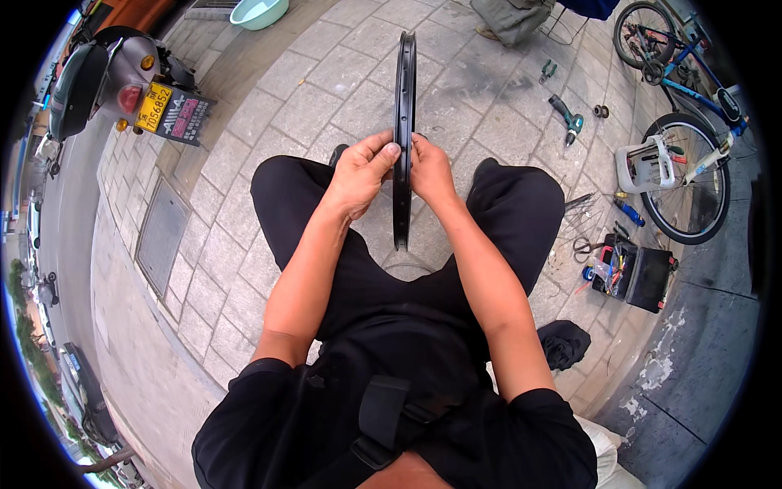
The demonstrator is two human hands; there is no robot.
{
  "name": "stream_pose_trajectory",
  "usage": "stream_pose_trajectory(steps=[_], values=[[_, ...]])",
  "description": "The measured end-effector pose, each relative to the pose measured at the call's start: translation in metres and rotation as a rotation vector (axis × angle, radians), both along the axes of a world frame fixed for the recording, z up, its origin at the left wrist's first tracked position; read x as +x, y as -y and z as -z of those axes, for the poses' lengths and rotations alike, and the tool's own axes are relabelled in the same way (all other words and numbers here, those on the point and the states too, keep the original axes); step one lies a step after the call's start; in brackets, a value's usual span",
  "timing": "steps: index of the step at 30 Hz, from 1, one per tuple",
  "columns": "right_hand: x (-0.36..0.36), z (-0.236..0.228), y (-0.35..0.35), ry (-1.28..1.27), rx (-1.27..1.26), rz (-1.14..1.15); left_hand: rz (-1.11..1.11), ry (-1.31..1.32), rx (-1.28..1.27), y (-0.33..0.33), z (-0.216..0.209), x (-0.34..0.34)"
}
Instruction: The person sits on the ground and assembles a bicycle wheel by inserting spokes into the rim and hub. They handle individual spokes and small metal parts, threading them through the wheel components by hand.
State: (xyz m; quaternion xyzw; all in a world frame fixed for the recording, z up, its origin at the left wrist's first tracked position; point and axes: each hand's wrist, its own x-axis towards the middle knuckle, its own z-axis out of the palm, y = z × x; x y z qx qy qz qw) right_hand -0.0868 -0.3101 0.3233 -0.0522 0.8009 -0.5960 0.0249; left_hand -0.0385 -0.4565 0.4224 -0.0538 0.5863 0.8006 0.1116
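Observation:
A black bicycle rim (405, 90) stands edge-on between my knees, with small holes along its outer channel. No tyre is on it, and its open middle cannot be seen from this angle. My left hand (364, 173) grips its left side, thumb lying on the rim's edge. From the other side my right hand (430, 169) holds it at about the same height, its fingertips partly hidden behind the rim. Both forearms reach up from the lower part of the view.
To the right lie a power drill (568, 119), pliers (547, 71), a blue-handled tool (629, 212), scissors (584, 248) and a black toolbox (652, 279). A white cut-open container (643, 167) stands by a blue bicycle (692, 90). A scooter (122, 81) is parked at left, near a green basin (259, 11).

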Motion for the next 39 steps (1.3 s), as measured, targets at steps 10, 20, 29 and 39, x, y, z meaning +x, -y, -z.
stream_pose_trajectory(steps=[10,20,29,39], values=[[0.012,-0.029,0.004,-0.216,0.174,-0.123,-0.031,0.024,0.159,0.003,0.004,-0.002],[0.011,-0.026,0.004,-0.233,0.249,-0.116,-0.04,0.036,0.191,0.004,0.009,-0.004],[0.014,-0.034,0.003,-0.193,0.254,-0.116,-0.071,0.021,0.139,0.0,0.009,-0.003],[0.007,-0.048,-0.007,-0.302,0.406,-0.183,-0.074,-0.388,-0.779,-0.005,0.019,0.003]])
